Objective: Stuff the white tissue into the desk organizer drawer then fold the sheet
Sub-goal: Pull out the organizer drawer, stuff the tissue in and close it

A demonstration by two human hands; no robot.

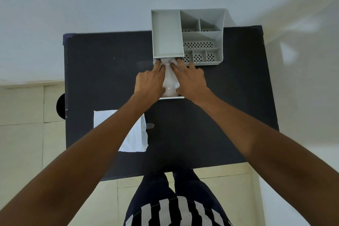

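A grey desk organizer [218,24] with several compartments stands at the far edge of the black table [102,71]. Its drawer [171,97] is pulled out toward me, with crumpled white tissue [170,82] lying inside. My left hand [149,82] and my right hand [190,80] lie on either side of the tissue, fingers stretched forward and pressing it down at the drawer's opening. A flat white sheet [136,137] lies on the table near left, partly hidden under my left forearm.
The table is pushed against a pale wall. A dark round object [61,106] shows past the table's left edge. Tiled floor lies left and near. My legs stand at the table's near edge.
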